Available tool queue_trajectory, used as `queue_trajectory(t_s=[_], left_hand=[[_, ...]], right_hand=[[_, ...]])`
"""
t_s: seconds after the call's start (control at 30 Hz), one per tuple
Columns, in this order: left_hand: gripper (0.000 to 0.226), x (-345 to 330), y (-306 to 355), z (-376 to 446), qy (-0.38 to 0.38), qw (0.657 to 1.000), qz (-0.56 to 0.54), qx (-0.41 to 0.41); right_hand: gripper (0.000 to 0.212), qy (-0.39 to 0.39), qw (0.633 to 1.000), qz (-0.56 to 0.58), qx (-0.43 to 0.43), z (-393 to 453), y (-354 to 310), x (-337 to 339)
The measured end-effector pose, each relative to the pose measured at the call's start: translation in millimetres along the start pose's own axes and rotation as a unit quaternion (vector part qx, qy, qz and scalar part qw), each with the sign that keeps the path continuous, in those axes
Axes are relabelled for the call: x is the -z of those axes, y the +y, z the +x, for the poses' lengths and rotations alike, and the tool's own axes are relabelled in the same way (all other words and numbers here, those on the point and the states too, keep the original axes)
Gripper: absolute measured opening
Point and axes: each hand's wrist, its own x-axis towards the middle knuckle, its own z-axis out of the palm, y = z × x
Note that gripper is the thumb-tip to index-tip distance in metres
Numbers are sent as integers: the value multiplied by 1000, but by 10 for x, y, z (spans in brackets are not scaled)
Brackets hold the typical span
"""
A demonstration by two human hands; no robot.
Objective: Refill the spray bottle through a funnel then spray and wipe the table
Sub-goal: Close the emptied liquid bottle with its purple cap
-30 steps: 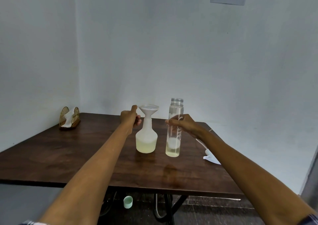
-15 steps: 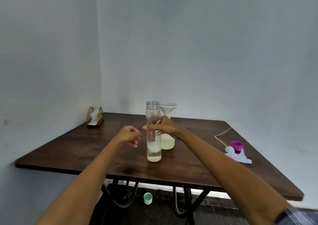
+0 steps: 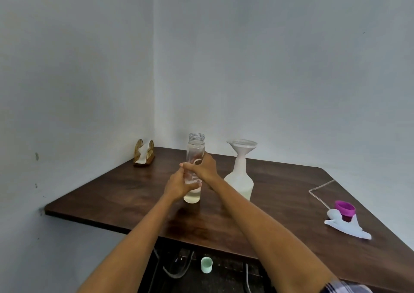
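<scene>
We grip the clear, capless supply bottle (image 3: pixel 194 169) upright on the counter (image 3: pixel 280 214) with both the left hand (image 3: pixel 178 186) and right hand (image 3: pixel 205 167), fingers wrapped round it, likely steadying it beside the spray bottle (image 3: pixel 239 180), whose funnel (image 3: pixel 242 146) sits ready in its neck.

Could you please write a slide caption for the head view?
Both hands grip the uncapped clear bottle beside the funnel-topped spray bottle.

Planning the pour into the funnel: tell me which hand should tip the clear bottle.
Right, probably. The right hand grips the clear bottle high on its body and is nearer the funnel in the spray bottle. The left hand holds it lower, on the far side.
</scene>
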Motion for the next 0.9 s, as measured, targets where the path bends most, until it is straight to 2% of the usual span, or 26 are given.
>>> queue_trajectory(t_s=[0.1,0.2,0.33,0.43,0.5,0.6,0.7,0.8,0.9], left_hand=[[56,-43,-70,165,0,1000,28,-7],[47,-51,-97,251,-11,1000,18,-8],[40,-42,-97,296,-39,999,-9,-14],[43,9,-97,305,-86,995,-43,-19],[48,31,-63,280,-98,994,-48,-26],[52,29,-18,273,-103,994,-14,-38],[57,-16,-28,322,-103,994,-22,-16],[50,-84,-35,353,-110,994,-1,3],[47,-159,-43,349,-74,995,46,50]], right_hand=[[56,-31,999,-4,-20,136,96,-15],[50,-57,998,7,-38,188,215,-30],[52,-34,999,-11,-35,227,251,-63],[51,-39,998,-40,-37,188,253,-80],[44,-82,994,-57,-31,111,264,-34],[62,-147,984,-100,-23,-109,327,152],[74,-151,969,-197,15,-350,454,400],[51,-148,965,-206,68,-569,611,677],[28,-103,985,-128,56,-763,728,931]])
